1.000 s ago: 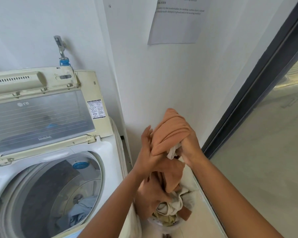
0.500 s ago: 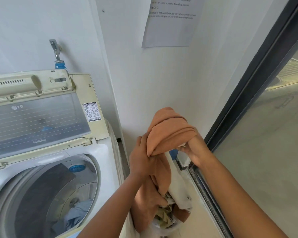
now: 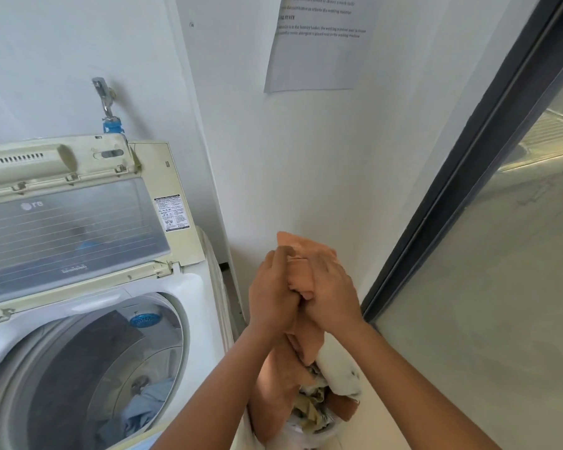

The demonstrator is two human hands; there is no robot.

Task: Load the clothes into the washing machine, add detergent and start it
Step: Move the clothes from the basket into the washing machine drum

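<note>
We are gripping one orange cotton garment with both hands, left hand and right hand curling tight around it, right of the white top-loading washing machine. Its lid is standing open; one pale blue garment is lying in the drum. More clothes are sitting below our hands, between machine and dark door frame.

Floor: pale grey, smooth, seen on the right behind a dark frame. Washing machine stands at left against the wall, lid raised. Laundry basket of mixed clothes sits near, just right of the machine.
</note>
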